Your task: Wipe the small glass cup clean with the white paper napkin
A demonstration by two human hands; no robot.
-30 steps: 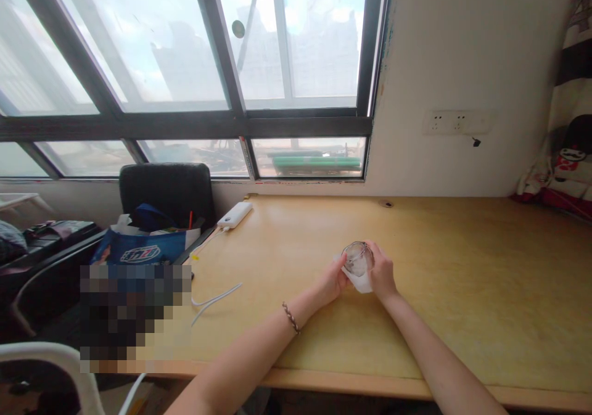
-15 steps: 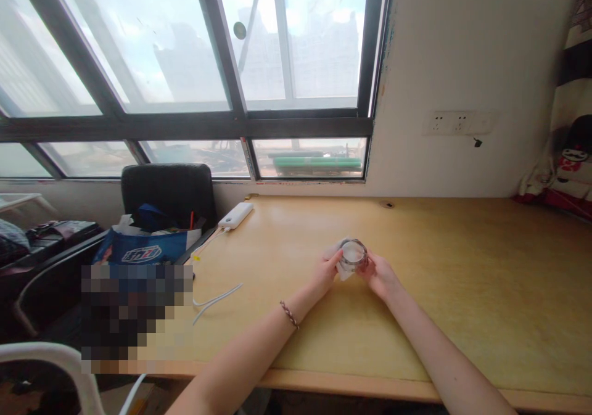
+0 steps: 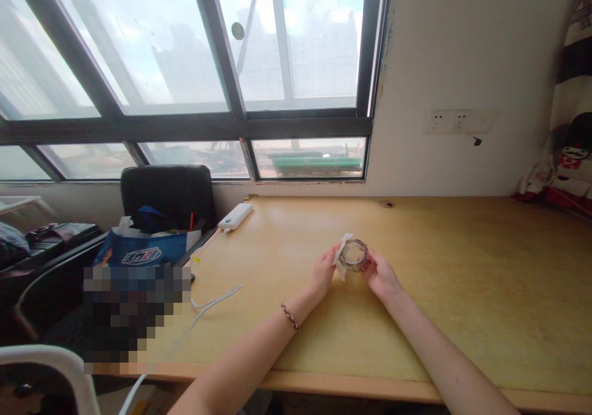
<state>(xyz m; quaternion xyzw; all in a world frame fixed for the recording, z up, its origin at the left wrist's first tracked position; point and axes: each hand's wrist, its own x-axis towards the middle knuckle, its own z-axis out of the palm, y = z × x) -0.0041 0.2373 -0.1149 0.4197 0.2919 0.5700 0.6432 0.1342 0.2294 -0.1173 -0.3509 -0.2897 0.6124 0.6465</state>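
Above the middle of the tabletop, my right hand (image 3: 382,274) grips a round, see-through glass ashtray or shallow cup (image 3: 354,266) by its right side; its exact kind is hard to tell. The rim looks faceted and the opening faces me. My left hand (image 3: 324,272) is closed on a crumpled white tissue (image 3: 341,267), pressed against the left outer side of the glass. Part of the tissue sticks up over the fingers and part hangs below. Most fingertips of both hands are hidden behind the glass and tissue.
On the wooden table (image 3: 485,291), a white power bank (image 3: 235,216) lies at the back left, with a white cable (image 3: 217,299) nearer me. Left of the table, a blue bag (image 3: 152,248) sits on a black chair (image 3: 167,187). A white curved bar (image 3: 55,354) stands front left.
My left thumb has left the rim of the glass, and the tissue has shifted from the opening to the left outer side. The right hand keeps its hold, nearly still.
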